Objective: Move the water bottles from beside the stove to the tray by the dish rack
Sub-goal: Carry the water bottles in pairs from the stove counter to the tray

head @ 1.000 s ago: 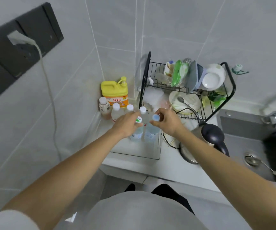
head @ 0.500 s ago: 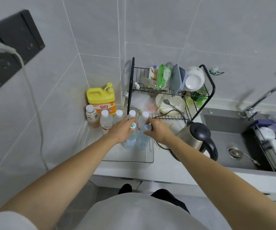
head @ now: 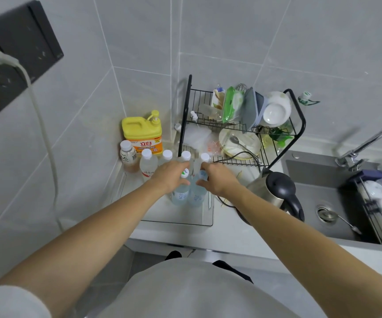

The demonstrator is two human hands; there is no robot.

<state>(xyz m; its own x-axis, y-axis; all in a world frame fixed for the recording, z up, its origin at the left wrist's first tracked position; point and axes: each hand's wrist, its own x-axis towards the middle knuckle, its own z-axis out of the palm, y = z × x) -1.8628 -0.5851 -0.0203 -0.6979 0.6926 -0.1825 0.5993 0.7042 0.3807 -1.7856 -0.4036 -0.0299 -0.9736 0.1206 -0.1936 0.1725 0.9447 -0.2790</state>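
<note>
Setting two clear plastic water bottles upright on the clear tray (head: 176,218) beside the black wire dish rack (head: 243,125), a person is gripping each neck. The left hand (head: 169,177) is curling around the green-capped bottle (head: 181,191), the right hand (head: 217,180) around the blue-capped bottle (head: 197,195); letting go straight upward should be keeping both from tipping.

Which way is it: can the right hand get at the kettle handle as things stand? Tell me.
Probably yes, once it lets go. The right hand grips a blue-capped bottle on the tray; the kettle handle sits just to its right with nothing between them.
</note>
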